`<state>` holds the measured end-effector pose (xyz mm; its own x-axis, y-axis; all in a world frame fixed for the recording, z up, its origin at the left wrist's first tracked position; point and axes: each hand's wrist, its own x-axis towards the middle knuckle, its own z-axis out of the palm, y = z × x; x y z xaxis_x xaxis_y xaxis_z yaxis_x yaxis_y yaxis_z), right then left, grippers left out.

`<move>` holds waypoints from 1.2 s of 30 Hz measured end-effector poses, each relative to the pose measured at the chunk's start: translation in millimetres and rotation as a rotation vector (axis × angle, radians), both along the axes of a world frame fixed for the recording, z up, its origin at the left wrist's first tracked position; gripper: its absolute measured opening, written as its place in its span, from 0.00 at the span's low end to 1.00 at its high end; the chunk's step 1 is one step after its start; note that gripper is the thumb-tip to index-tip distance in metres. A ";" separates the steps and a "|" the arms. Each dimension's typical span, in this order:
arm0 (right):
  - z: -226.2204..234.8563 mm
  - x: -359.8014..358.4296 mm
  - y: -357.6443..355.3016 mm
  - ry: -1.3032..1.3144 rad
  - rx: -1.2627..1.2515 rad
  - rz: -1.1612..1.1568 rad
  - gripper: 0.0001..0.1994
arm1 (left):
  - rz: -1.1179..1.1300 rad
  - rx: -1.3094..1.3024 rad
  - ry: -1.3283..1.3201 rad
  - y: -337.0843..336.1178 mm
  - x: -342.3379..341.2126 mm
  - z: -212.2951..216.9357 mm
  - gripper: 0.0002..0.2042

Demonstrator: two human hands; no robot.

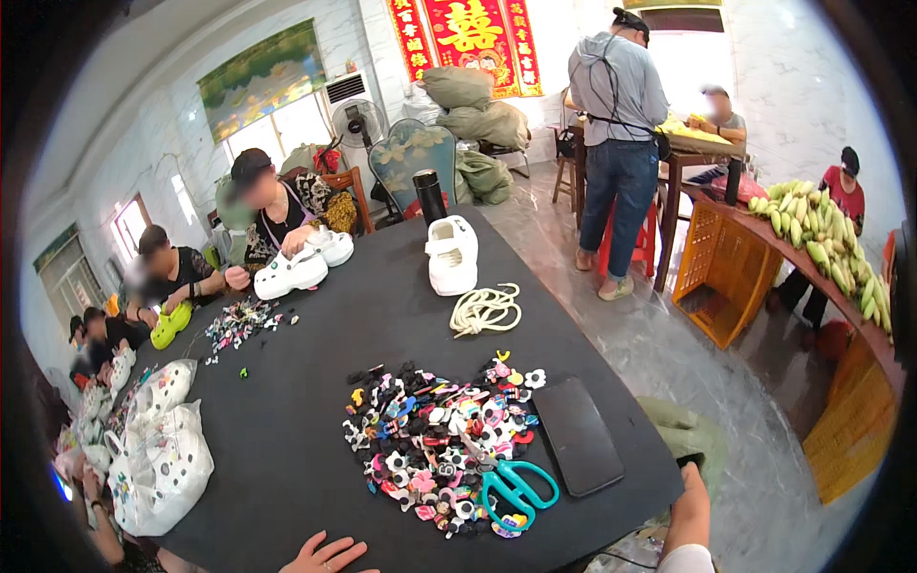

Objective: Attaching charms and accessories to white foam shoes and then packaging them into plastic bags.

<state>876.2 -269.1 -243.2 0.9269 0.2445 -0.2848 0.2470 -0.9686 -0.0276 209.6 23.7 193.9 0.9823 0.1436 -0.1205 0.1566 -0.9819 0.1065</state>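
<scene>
My left hand [327, 554] lies at the near edge of the black table [315, 411], its fingers spread and nothing in them. Off the table's right side, my right hand [695, 485] reaches down to the mouth of an olive-green sack [683, 430]; its fingers are hidden there. Between my hands spreads a pile of colourful shoe charms [420, 435]. Teal-handled scissors [516, 492] rest on the pile's right edge, with a dark smartphone [579, 437] beside them. Farther back stand a white clog [452, 256] and a coil of cream cord [485, 310].
White bags of clogs [167, 468] sit along the table's left. Across from me a person holds a white clog [291, 274] near another charm heap [239, 323]. A black bottle [429, 194] stands at the far edge. Corn [812, 224] covers a table at right, by orange crates [726, 272].
</scene>
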 end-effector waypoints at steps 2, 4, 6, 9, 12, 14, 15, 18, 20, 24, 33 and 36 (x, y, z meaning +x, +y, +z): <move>4.0 -1.1 -4.2 -0.005 0.028 0.012 0.06 | -0.001 -0.013 0.002 0.3 0.3 0.2 0.38; 10.0 -4.3 -6.8 -0.005 0.064 0.012 0.06 | -0.011 -0.008 0.004 0.5 0.1 1.0 0.38; 17.9 -11.2 -7.5 -0.011 0.158 0.030 0.06 | -0.024 -0.016 -0.002 0.6 0.2 1.8 0.39; 33.3 -29.4 -10.0 -0.008 0.349 0.074 0.06 | -0.014 -0.011 -0.018 0.5 0.3 1.3 0.39; 51.5 -56.1 -13.0 0.056 0.585 0.123 0.06 | -0.021 -0.011 -0.043 0.9 0.0 0.0 0.38; 64.1 -77.8 -22.9 0.143 0.722 0.096 0.06 | -0.080 -0.063 -0.043 0.2 0.5 -1.6 0.39; 71.7 -86.3 -26.3 0.218 0.800 0.074 0.06 | -0.020 -0.029 -0.017 -0.1 1.3 -2.2 0.39; 91.7 -102.4 -35.7 0.480 0.988 -0.049 0.06 | -0.071 -0.042 -0.104 -0.7 4.0 -3.1 0.40; 102.0 -100.4 -42.6 0.791 1.238 -0.215 0.06 | -0.050 -0.001 -0.151 -1.5 6.3 -3.5 0.41; 104.7 -90.6 -54.9 0.974 1.222 -0.499 0.06 | -0.062 0.019 -0.154 -2.2 6.8 -2.8 0.42; 91.4 -84.0 -33.4 0.413 0.832 -0.232 0.07 | 0.001 0.041 -0.156 -0.9 -3.0 -18.2 0.38; 87.0 -75.9 -14.5 0.248 0.625 -0.126 0.08 | 0.006 0.052 -0.151 -0.1 -4.3 -18.3 0.38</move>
